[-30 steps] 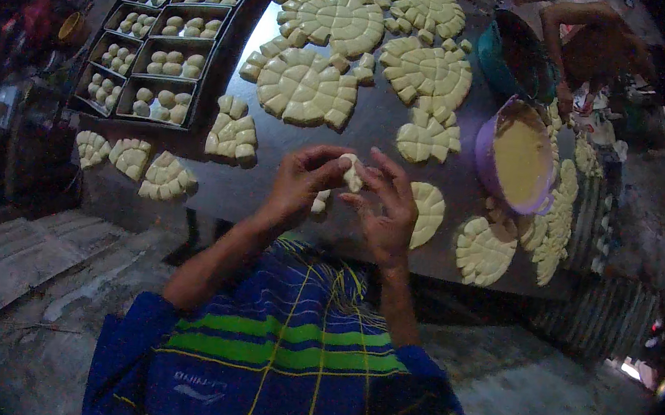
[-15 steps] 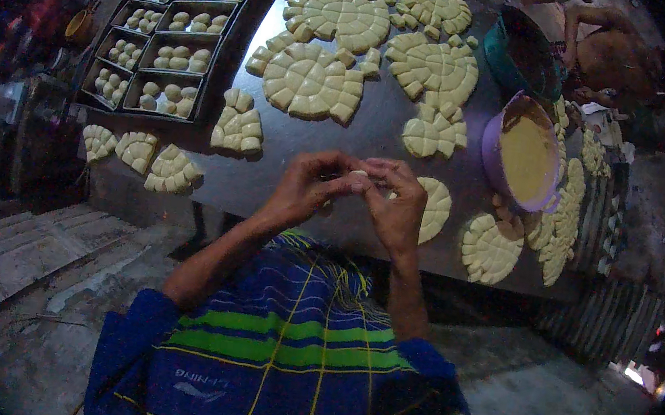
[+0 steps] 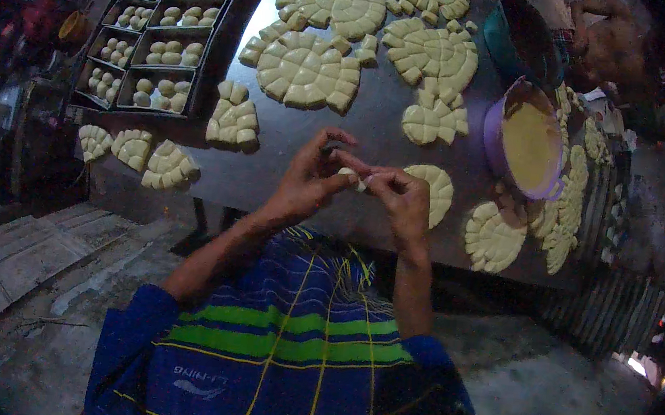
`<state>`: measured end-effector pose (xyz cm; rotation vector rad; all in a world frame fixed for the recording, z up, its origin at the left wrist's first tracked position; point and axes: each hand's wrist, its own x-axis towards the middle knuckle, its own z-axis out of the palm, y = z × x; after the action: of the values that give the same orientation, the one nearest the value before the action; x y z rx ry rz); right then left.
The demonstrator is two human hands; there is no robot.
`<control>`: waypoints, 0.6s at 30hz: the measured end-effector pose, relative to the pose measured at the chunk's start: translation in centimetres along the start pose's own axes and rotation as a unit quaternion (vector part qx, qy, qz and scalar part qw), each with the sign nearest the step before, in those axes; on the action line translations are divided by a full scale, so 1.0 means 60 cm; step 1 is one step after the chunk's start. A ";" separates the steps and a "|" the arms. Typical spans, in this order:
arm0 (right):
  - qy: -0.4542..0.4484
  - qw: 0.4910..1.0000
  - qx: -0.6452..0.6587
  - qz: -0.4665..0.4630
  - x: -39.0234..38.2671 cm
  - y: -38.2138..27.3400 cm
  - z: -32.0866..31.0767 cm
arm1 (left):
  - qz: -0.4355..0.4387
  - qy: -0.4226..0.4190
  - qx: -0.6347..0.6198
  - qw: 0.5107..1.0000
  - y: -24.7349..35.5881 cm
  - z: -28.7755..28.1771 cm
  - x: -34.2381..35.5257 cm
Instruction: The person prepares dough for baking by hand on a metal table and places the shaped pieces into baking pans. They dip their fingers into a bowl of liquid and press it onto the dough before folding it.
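A wide dark grey metal table (image 3: 373, 131) fills the upper middle of the view, its near edge running just above the person's lap. On its far left stands a black rack of shallow rectangular trays (image 3: 164, 36) filled with small pale rounded dough balls. Across the tabletop lie round flat discs of pale yellow dough scored into wedges and squares (image 3: 306, 71), some whole, some broken into clusters. A lilac plastic bowl of yellow filling (image 3: 528, 139) sits at the right, with a teal bowl (image 3: 521, 37) behind it; another person's arm (image 3: 609, 46) shows at the top right corner. A half disc of scored dough (image 3: 436, 190) lies on the table just beyond the right hand.

The left hand (image 3: 306, 184) and right hand (image 3: 402, 203) meet at the table's near edge, held above it, fingers curled inward. Between their fingertips sits a small pale lump of dough (image 3: 352, 179), pinched from both sides: the left thumb and forefinger close on its left side, the right thumb and forefinger on its right. Both hands are nearly closed around it, and neither is nearer than the other. The lump is too small to tell any long axis. The bowl of filling lies to the right and farther off, nearer the right hand.
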<state>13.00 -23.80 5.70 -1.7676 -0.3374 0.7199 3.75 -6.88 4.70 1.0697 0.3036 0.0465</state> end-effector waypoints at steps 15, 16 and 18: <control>-0.030 0.984 -0.118 -0.130 0.004 0.027 -0.001 | 0.119 -0.062 -0.136 0.982 0.035 -0.044 0.031; 0.005 0.972 -0.181 -0.152 0.001 0.036 0.007 | 0.129 -0.044 -0.135 0.981 0.042 -0.059 0.030; 0.057 0.922 -0.292 -0.250 0.006 0.105 0.032 | 0.125 0.028 -0.134 0.983 0.033 -0.096 0.026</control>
<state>11.26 -24.16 -0.65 -2.1377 -0.9606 0.1438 3.95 -0.69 3.52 0.8341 0.2051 0.3333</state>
